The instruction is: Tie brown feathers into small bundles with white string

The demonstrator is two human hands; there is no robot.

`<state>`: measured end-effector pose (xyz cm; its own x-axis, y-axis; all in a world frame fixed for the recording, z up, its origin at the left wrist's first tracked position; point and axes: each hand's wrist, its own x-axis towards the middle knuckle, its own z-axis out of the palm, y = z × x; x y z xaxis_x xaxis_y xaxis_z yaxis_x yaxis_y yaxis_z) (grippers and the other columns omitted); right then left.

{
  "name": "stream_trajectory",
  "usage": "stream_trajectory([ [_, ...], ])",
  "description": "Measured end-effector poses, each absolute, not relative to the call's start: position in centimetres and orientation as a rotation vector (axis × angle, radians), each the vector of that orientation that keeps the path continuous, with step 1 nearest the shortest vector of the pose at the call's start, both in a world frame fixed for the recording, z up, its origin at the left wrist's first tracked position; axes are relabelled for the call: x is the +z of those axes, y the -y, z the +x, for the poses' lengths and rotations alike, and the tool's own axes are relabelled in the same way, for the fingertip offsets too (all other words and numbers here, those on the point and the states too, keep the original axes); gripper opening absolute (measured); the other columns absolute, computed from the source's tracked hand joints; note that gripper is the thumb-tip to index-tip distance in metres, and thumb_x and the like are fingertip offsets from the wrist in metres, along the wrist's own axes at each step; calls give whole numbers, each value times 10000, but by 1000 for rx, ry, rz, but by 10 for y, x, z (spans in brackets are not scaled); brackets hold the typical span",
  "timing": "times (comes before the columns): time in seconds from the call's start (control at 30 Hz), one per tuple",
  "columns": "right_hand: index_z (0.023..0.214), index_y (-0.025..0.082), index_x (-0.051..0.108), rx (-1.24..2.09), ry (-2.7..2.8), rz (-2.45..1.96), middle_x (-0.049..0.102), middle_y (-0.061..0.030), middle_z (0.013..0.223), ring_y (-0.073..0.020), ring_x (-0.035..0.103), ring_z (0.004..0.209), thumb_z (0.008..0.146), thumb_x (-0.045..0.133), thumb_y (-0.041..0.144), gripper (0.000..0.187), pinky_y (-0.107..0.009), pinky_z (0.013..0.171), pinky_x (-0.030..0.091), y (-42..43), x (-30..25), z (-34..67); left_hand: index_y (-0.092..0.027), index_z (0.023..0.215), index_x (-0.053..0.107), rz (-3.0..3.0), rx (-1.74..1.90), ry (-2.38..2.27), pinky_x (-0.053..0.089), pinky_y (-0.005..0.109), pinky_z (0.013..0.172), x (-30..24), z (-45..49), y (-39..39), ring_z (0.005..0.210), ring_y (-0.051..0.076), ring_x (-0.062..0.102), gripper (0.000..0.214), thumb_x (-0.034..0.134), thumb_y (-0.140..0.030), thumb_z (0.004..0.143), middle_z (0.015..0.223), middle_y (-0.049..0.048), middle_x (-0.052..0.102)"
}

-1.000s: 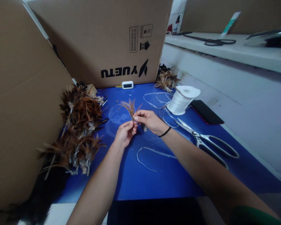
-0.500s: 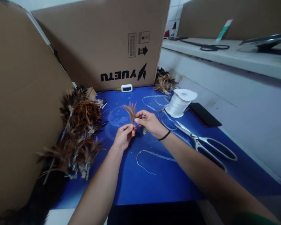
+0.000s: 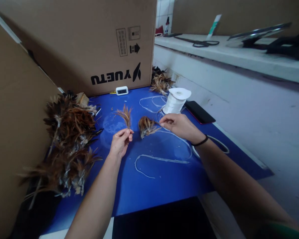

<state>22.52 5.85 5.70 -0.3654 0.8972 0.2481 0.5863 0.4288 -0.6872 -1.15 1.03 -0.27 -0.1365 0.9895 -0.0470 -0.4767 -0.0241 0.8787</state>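
My left hand [image 3: 121,141] pinches a small bunch of brown feathers [image 3: 126,116] by the quill ends, with the tips fanned upward. To its right, my right hand [image 3: 180,126] has thumb and fingers pressed together; a thin dark sliver at the fingertips is too small to name. Just left of those fingertips lies a small pile of brown and pale feathers [image 3: 146,126] on the blue tabletop [image 3: 149,196]. My right wrist and forearm hide most of the scissors, leaving part of a handle loop [image 3: 225,147] in sight.
A large feather heap [image 3: 72,132] lies at the left beside a cardboard box [image 3: 89,39]. More feathers [image 3: 160,81], a white ribbon spool [image 3: 176,99] and a dark phone [image 3: 200,111] line the back right. Loose clear cord [image 3: 161,159] curls across the table. A small white digital display [image 3: 122,90] stands behind.
My right hand has moved right, away from the feathers in my left hand, uncovering the small pile between them. My left hand keeps its hold. The view has turned right.
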Motion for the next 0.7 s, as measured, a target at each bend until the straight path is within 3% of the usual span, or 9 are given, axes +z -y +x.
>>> stream_trajectory([
  [0.17,868,159,651,261,2383,-1421,632,-80,866,-179,582,713,785,565,180,121,-304,620,417,-57,27,226,-109,677,683,781,1482,-963,377,156,474,-1,-10,-7,494,40,467,193,771,-270,617,583,16,577],
  [0.3,812,141,628,128,2492,-1469,607,-106,837,-207,575,736,818,528,174,105,-321,607,417,-58,15,219,-113,681,680,796,1467,-983,378,163,476,0,-8,-6,487,42,465,189,765,-273,625,573,12,574],
  [0.47,738,155,578,216,2509,-1338,597,-69,813,-169,563,746,811,467,98,145,-305,691,433,-56,24,227,-104,678,678,795,1453,-989,372,162,472,1,-5,-5,488,41,471,199,765,-274,622,586,17,581],
  [0.7,802,190,529,782,2130,-1234,619,-10,666,-121,550,550,809,457,172,74,-253,538,391,-46,43,237,-108,683,687,824,1406,-984,384,161,477,4,2,-1,489,47,474,173,739,-272,661,549,9,556],
])
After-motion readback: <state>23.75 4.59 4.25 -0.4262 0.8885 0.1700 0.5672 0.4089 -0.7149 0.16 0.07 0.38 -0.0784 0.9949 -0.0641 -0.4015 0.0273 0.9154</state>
